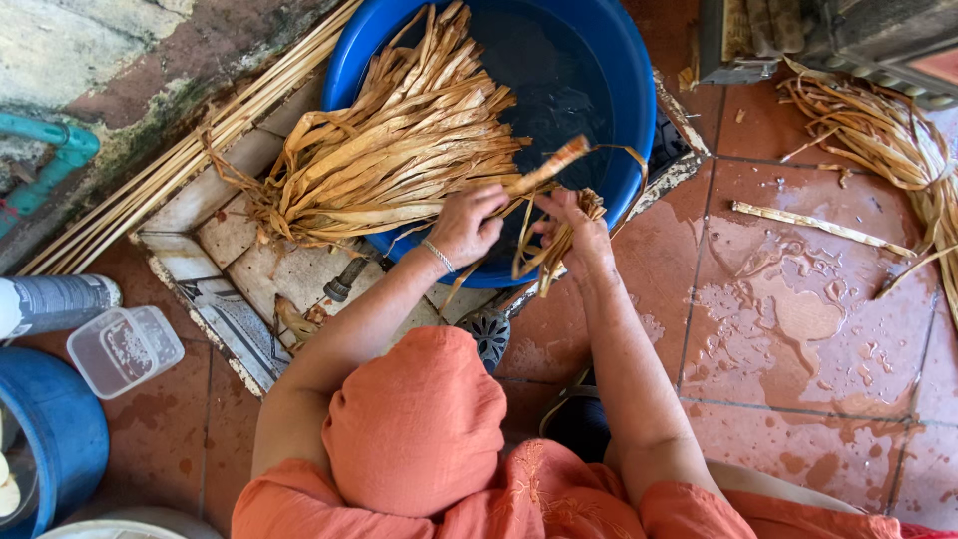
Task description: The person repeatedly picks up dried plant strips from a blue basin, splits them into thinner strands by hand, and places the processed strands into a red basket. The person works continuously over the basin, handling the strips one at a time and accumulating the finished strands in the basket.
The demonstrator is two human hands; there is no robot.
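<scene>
Two hands at the near rim of a blue basin [629,110], which serves as landmark for all that follows.

Left hand [466,225]: over the basin's near rim, fingers closed around damp tan fibre strips [544,170]; a thin bracelet [437,256] on the wrist.

Right hand [579,235]: just beside the left, over the same rim, closed on a hanging tuft of the same strips, whose ends dangle below the rim.

Large bundle of flat tan strips [399,150]: draped over the basin's left rim, one end in the dark water, the other spilling onto a pale tiled ledge [225,235].

Long thin canes [180,160]: left of the basin, lying diagonally along the wall.

Clear plastic tub [125,349]: well left of and nearer than the basin, on the red tiled floor [798,309], with a second blue vessel [55,429] just beside it.

Loose pile of strips [888,130]: right of the basin, on the wet floor; one single strip [818,228] lies between the pile and the basin.

Orange clothing [414,419]: nearest the camera, below the basin.
</scene>
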